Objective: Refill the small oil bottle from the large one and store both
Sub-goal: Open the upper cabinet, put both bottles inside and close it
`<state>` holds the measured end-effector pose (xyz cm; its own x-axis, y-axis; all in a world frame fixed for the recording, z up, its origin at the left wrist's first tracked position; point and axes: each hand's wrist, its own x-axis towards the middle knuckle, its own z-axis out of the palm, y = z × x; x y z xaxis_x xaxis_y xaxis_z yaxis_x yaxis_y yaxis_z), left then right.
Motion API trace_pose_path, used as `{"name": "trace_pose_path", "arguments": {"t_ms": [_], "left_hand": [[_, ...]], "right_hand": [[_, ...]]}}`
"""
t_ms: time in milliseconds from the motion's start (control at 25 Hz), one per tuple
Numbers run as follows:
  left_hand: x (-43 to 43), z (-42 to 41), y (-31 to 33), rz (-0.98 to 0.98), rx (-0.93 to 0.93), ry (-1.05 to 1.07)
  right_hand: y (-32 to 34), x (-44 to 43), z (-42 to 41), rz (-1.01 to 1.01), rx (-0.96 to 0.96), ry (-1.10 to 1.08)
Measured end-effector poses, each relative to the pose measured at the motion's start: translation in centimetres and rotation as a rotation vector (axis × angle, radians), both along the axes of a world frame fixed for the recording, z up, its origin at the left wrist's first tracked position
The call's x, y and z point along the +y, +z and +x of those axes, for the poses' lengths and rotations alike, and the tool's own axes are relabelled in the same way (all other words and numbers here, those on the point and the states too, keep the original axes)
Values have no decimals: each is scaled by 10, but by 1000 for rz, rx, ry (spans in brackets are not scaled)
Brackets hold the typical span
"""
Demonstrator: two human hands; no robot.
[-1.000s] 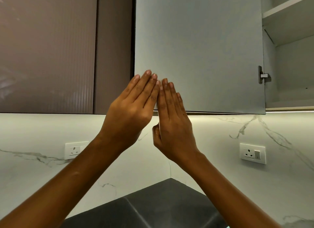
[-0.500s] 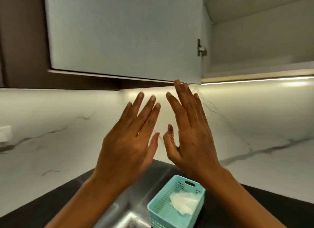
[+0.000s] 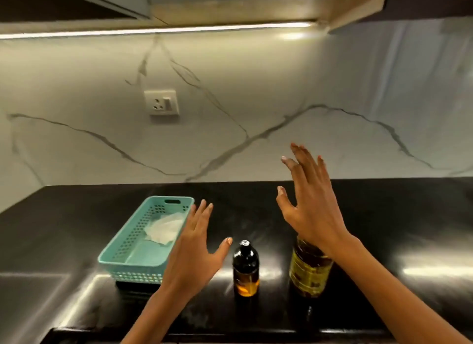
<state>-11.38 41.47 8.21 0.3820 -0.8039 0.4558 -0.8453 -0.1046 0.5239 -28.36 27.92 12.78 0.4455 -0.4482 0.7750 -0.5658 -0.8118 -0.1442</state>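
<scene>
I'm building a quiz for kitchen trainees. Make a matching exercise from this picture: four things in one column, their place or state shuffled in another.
1 small oil bottle
2 large oil bottle
3 white tissue
4 wall socket

A on the marble wall
B in the teal basket
C top hidden behind the right hand
D nearly empty, amber oil at bottom

Pairs: 1-D, 2-C, 3-B, 4-A

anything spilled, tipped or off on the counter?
Nothing stands out. The small bottle and large bottle both stand upright on the counter, no puddle visible around them. The small bottle holds oil only near its base. A cloth lies in the basket. Left hand and right hand hover open.
</scene>
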Motion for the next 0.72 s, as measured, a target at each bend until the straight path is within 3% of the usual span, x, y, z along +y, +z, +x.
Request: {"name": "trace_pose_path", "arguments": {"t_ms": [160, 280, 400, 720], "left_hand": [[-29, -15, -60, 166, 350, -69], [-43, -25, -92, 247, 539, -97], [-51, -30, -119, 186, 619, -43], [-62, -35, -149, 159, 796, 75]], "right_hand": [[-54, -17, -40, 148, -5, -204], [-89, -17, -51, 512, -276, -83], [-127, -13, -49, 829, -476, 17], [-187, -18, -44, 949, -637, -25]]}}
